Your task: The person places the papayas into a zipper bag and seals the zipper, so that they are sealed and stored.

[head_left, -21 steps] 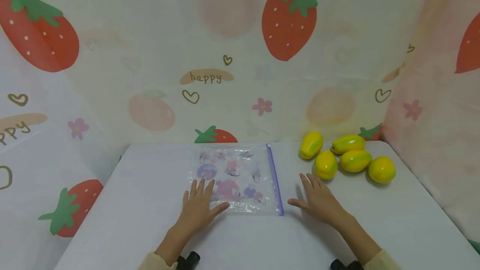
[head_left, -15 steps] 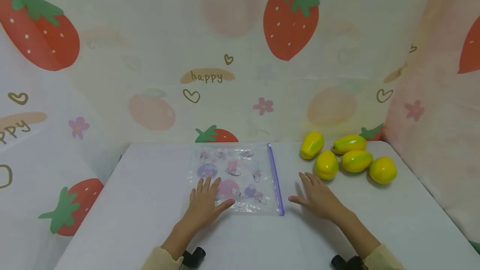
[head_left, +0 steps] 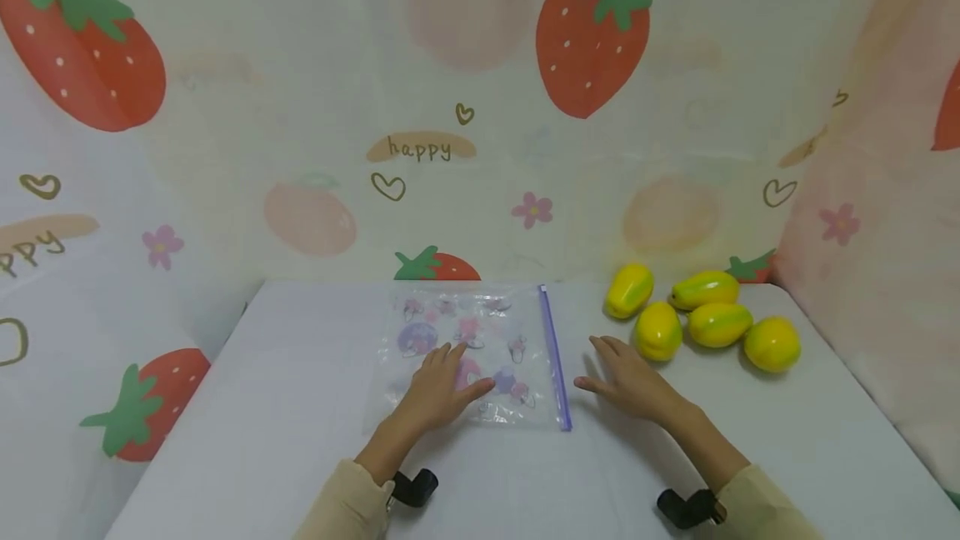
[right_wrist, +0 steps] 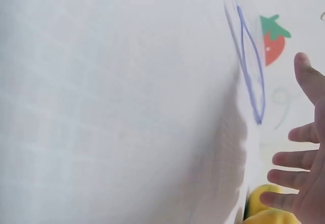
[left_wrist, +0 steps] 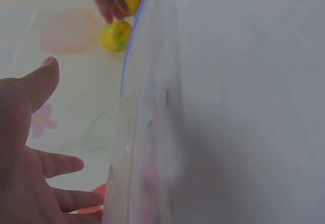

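On counter: I see left hand spread flat on zip bag, pinning it; right hand spread beside zipper, fruits near.

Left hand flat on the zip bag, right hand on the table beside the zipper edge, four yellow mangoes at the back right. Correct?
Not quite: there are five yellow mangoes, not four, as the head view shows. The rest holds: the left hand lies flat on the zip bag, and the right hand rests on the table beside the zipper edge.
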### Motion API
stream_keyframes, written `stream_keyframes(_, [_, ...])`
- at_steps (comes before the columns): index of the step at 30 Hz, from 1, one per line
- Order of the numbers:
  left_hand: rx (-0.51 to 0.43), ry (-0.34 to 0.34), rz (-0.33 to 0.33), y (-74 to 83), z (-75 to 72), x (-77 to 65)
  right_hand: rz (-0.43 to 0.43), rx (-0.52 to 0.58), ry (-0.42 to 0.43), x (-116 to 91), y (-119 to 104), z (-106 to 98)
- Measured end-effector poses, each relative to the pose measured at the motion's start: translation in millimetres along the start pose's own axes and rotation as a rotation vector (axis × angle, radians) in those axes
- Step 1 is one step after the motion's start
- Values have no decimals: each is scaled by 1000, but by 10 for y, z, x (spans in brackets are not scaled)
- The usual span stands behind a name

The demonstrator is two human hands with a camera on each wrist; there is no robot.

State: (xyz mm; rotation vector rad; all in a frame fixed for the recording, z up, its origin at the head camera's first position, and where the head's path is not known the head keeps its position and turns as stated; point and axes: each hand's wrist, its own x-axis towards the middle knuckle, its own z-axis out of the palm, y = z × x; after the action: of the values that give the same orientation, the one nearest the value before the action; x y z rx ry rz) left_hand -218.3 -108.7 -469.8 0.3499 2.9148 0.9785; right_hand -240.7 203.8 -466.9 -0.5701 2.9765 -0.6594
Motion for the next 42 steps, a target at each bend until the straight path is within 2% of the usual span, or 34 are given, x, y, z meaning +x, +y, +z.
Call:
stream_keyframes(4, [-44,-16,14,91,-14,88,-17,-7,1,77,21,-6])
stream_keyframes(9, [-97,-63,-22,116,38,217,-28,-9,-15,142,48,17])
stream_keyframes(16, [-97,-108,2,152,101,367,-39,5,-32,226,61,38])
stream_keyframes(24, [-113,-180,-27,244,225,507,-3,19,-76,295,46,73])
stream_keyframes(30, [-101,-162,-17,359,308,591,-7,9,-82,313,58,110])
stream_keyframes(36, [-126,-70,-25,459,378,687,-41,-5,-77,340,51,121])
stream_keyframes(42, [-153,-26,-31,513,473,771,-57,-6,-84,375,23,133])
